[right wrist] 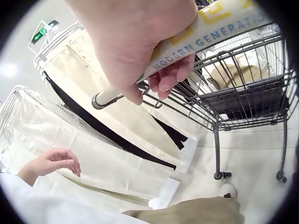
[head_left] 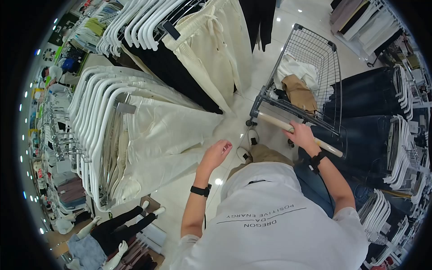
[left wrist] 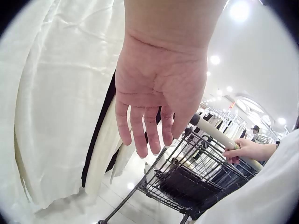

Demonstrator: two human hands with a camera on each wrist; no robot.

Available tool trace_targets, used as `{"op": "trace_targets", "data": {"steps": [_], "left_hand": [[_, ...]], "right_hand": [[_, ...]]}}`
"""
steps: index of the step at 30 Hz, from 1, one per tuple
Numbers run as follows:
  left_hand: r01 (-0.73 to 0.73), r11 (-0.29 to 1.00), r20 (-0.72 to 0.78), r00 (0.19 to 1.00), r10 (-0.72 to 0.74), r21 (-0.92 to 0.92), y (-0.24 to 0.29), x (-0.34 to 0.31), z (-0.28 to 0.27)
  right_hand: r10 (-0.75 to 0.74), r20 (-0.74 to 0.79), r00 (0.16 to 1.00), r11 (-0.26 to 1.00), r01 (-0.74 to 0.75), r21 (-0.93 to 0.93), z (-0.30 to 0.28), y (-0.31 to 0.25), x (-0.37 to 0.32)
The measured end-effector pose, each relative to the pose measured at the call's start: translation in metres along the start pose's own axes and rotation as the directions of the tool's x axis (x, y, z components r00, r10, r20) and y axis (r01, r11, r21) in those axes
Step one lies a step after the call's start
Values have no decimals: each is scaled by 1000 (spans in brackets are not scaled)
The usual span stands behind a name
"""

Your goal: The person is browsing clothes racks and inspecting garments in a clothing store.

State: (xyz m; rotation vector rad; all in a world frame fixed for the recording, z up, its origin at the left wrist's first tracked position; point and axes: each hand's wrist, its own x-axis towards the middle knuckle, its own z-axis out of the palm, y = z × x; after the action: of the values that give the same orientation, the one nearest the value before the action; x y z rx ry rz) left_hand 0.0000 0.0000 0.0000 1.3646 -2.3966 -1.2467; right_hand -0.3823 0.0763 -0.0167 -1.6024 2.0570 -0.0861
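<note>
My right hand (head_left: pixel 300 135) grips the pale handle bar (head_left: pixel 275 120) of a grey wire shopping cart (head_left: pixel 335 67). In the right wrist view its fingers curl round the bar, which bears the words MODERN GENERATION. Inside the cart lie a tan garment (head_left: pixel 299 92) and a white garment (head_left: pixel 297 71). My left hand (head_left: pixel 216 155) hangs in the air beside a rack of white trousers (head_left: pixel 166 130), holding nothing. The left wrist view shows its palm and loosely bent fingers (left wrist: pixel 136 128).
Cream and black trousers (head_left: pixel 202 45) hang on white hangers ahead on the left. Dark jeans (head_left: pixel 360 135) line the right side. A mannequin (head_left: pixel 112 234) in black trousers stands at lower left. Shiny floor tiles (head_left: pixel 229 128) run between the racks.
</note>
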Motion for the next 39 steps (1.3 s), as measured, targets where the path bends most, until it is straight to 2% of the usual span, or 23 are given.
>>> {"op": "trace_targets", "data": {"steps": [2, 3, 5, 8, 12, 14, 18, 20, 24, 26, 27, 29, 33, 35, 39], "left_hand": [[5, 1000, 12, 1000, -5, -14, -3, 1, 5], [8, 999, 31, 999, -7, -31, -5, -19, 20], [33, 999, 12, 999, -33, -11, -12, -23, 19], [62, 998, 13, 998, -62, -27, -16, -34, 24], [55, 997, 4, 998, -55, -56, -34, -41, 34], [70, 994, -23, 997, -72, -83, -37, -42, 33], [51, 996, -61, 997, -56, -76, -21, -32, 28], [-25, 997, -118, 993, 16, -79, -11, -22, 28], [-101, 993, -142, 986, 91, -63, 8, 8, 33], [-201, 978, -169, 967, 189, -52, 16, 26, 38], [-201, 978, -161, 969, 190, -52, 23, 33, 39], [-291, 957, -240, 930, 278, -18, 44, 46, 39], [-314, 950, -260, 918, 300, -10, 63, 72, 46], [-337, 941, -289, 898, 331, 28, 65, 85, 52], [-317, 948, -254, 917, 309, 9, 77, 106, 61]], "right_hand": [[-87, -197, 976, 994, 100, 54, 0, 4, 3], [-72, -180, 981, 996, 81, 48, 9, 8, -17], [-119, -270, 955, 986, 145, 78, 15, 8, -13], [-47, -231, 972, 996, 61, 57, 13, 8, -21], [-11, -274, 962, 999, 21, 34, 13, 20, -37], [88, -193, 977, 996, -86, 22, 11, 25, -42], [145, -142, 979, 988, -150, -21, 12, 40, -51], [65, -153, 986, 998, -67, -6, 16, 48, -51], [47, -185, 982, 998, -53, -28, 24, 48, -50], [23, -242, 970, 1000, -18, 22, 30, 52, -51], [31, -240, 970, 999, -25, 28, 28, 52, -53], [-59, -255, 965, 974, 112, 199, 15, 51, -58], [-61, -224, 973, 963, 116, 242, -11, 61, -72], [4, -98, 995, 986, 12, 164, -22, 70, -79], [-9, -95, 995, 989, 23, 147, -12, 91, -80]]}}
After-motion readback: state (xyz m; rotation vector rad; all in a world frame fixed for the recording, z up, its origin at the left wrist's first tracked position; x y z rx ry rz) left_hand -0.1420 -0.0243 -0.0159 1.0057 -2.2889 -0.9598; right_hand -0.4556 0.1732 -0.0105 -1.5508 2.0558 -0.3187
